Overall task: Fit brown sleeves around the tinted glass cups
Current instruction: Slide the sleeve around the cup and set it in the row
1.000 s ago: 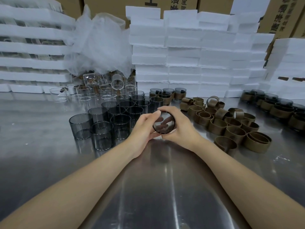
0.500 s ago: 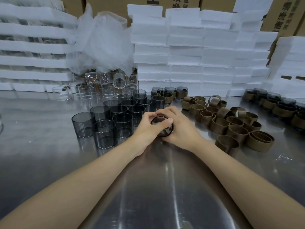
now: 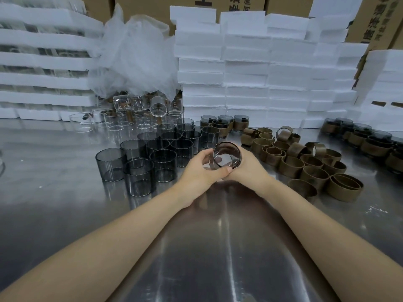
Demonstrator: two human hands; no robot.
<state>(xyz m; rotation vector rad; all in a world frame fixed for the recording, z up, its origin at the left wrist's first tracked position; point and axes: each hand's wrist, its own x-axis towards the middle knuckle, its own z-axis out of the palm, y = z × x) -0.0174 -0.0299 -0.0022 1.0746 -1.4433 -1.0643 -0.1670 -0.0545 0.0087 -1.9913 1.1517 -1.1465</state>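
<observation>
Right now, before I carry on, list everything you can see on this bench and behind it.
held cup: one, smoke-tinted, tilted mouth toward camera, centre
bare tinted cups: over a dozen, grey, upright, left of the hands
clear cups: several, colourless, behind the tinted ones, some on their sides
loose sleeves: a heap, brown, right of the hands
sleeved cups: a few rear centre, more at far right
foam trays: stacks, white, along the back
plastic wrap: crumpled, translucent, rear left
cardboard boxes: brown, behind the foam
table: one, steel
left hand: grips the held cup
right hand: grips the held cup
</observation>
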